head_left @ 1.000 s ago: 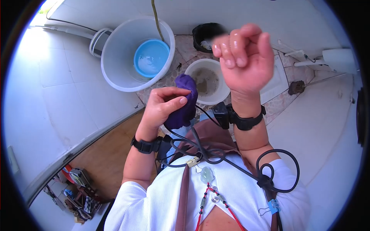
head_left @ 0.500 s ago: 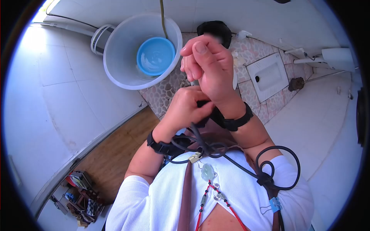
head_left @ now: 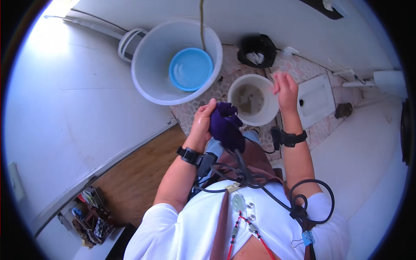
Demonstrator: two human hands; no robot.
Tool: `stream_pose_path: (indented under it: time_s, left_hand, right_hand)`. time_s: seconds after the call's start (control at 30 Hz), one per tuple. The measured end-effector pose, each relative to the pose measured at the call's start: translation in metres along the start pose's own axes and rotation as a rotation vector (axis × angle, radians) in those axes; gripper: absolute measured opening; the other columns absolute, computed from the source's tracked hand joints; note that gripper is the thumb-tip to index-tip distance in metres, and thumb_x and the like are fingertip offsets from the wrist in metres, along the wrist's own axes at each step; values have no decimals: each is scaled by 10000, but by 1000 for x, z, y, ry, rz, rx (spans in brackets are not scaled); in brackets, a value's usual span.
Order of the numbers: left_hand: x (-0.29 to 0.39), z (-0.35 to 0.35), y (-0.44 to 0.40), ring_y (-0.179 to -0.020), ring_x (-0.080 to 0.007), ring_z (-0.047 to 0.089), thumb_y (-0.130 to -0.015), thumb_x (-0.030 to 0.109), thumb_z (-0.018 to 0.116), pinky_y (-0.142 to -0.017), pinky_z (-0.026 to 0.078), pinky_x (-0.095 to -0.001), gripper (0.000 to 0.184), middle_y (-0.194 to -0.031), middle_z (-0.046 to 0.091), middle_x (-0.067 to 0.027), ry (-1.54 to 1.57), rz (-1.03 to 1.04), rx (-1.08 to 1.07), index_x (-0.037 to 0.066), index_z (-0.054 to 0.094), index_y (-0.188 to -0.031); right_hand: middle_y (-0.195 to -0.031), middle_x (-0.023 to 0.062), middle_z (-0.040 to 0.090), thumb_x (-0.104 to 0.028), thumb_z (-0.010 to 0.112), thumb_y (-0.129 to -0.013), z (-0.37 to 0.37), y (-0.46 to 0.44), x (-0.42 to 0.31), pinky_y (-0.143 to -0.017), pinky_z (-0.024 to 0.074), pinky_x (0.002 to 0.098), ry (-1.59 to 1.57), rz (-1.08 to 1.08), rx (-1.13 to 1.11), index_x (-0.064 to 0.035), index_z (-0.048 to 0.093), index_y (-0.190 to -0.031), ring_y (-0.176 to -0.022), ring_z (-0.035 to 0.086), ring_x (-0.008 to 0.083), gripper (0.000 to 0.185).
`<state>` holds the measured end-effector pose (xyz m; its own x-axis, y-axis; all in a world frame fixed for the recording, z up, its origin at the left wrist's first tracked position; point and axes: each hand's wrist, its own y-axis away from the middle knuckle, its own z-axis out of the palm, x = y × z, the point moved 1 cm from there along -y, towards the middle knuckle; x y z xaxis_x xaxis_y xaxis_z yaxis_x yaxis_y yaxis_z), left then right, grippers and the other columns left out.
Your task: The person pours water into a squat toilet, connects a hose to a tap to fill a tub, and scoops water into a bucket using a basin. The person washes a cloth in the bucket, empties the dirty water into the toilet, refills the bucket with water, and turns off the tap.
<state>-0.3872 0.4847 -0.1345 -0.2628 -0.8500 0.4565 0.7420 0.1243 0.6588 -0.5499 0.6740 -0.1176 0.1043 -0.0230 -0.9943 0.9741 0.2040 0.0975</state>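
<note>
A bunched dark purple cloth [head_left: 227, 125] hangs from my left hand [head_left: 201, 123], which is closed on its left edge with the thumb upward. The cloth's exact kind cannot be made out. My right hand [head_left: 287, 89] is raised off to the right, fingers loosely curled and slightly blurred, with nothing visible in them. It is beside the right rim of a white bucket [head_left: 274, 115], which has murky water in the bottom. Both wrists wear black straps, and black cables loop across my chest.
A large pale tub [head_left: 147, 78] with a blue basin [head_left: 190, 69] inside stands at the upper left, a hose [head_left: 202, 26] hanging into it. Behind the bucket is a black-lined bin [head_left: 255, 50]. A squat toilet [head_left: 318, 102] lies to the right. Shelved items [head_left: 93, 216] stand lower left.
My hands, close together before, have moved apart. The right went to the right; the left now shows the purple cloth, earlier mostly hidden. The white bucket has come into clear view.
</note>
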Motion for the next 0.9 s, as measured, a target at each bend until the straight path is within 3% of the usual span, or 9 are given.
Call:
stream_pose_path:
  time_s: [0.1, 0.13, 0.2, 0.23, 0.3, 0.4, 0.53, 0.67, 0.9]
  left_hand:
    - [-4, -15, -18, -744, -189, 614, -823, 181, 595, -693, 516, -298, 205, -842, 608, -102, 53, 15, 43, -8, 552, -888]
    - [-4, -17, -19, -754, -198, 614, -825, 148, 574, -701, 515, -302, 180, -845, 604, -112, 49, 0, 72, -15, 540, -893]
    - [-13, -37, -31, -783, -224, 611, -821, 110, 532, -727, 512, -326, 160, -860, 598, -126, 140, -9, 122, -24, 524, -907]
    - [-15, -39, -33, -813, -249, 608, -817, 73, 491, -752, 509, -349, 150, -875, 592, -141, 230, -37, 162, -32, 508, -922]
    - [-17, -39, -31, -859, -273, 599, -801, 56, 461, -803, 489, -379, 211, -938, 584, -165, 276, -3, 176, -46, 497, -982]
    - [-12, -35, -28, -928, -307, 574, -781, 23, 423, -880, 448, -421, 225, -986, 567, -174, 336, 42, 171, -53, 482, -984]
    - [3, -29, -32, -1017, -240, 527, -709, -24, 476, -941, 384, -359, 341, -1033, 565, -104, 70, 426, 101, -3, 492, -1049]
    - [14, -29, -38, -918, -174, 533, -661, -79, 491, -869, 398, -303, 354, -995, 558, -64, -373, 598, 167, 19, 486, -1001]
    - [-16, -60, -80, -874, -190, 559, -687, -88, 483, -799, 452, -333, 340, -959, 570, -72, 52, 317, 140, 29, 483, -1006]
  right_hand:
    - [-536, 19, 510, -206, 544, -853, -69, 14, 130, -450, 400, 255, 733, 144, -90, -40, 561, -762, -469, 508, 100, 190]
    - [-552, 35, 530, -197, 546, -848, -95, 27, 179, -426, 407, 268, 736, 172, -134, -30, 563, -773, -450, 515, 122, 184]
    - [-543, 35, 516, -191, 545, -842, -101, 60, 180, -397, 399, 264, 430, 543, -120, -40, 556, -777, -427, 499, 136, 165]
    - [-543, 35, 516, -191, 545, -842, -106, 70, 187, -397, 399, 264, 422, 547, -116, -40, 556, -777, -427, 499, 136, 165]
    - [-528, 24, 491, -177, 543, -836, -118, 88, 203, -370, 393, 263, 300, 847, 37, -50, 544, -775, -399, 473, 139, 141]
    - [-508, 10, 462, -157, 546, -826, -125, 101, 209, -357, 385, 260, 140, 990, 216, -63, 535, -765, -383, 459, 140, 112]
    - [-517, 14, 468, -146, 564, -804, -144, 79, 208, -353, 388, 274, -257, 907, 300, -74, 547, -762, -391, 474, 152, 85]
    - [-521, 2, 472, -154, 605, -792, -206, 32, 167, -445, 426, 300, -523, 723, 400, -100, 547, -729, -446, 482, 145, 101]
    - [-579, -27, 434, -145, 588, -830, -304, -23, 45, -644, 426, 292, -612, 357, 378, -73, 557, -780, -558, 444, 113, 93]
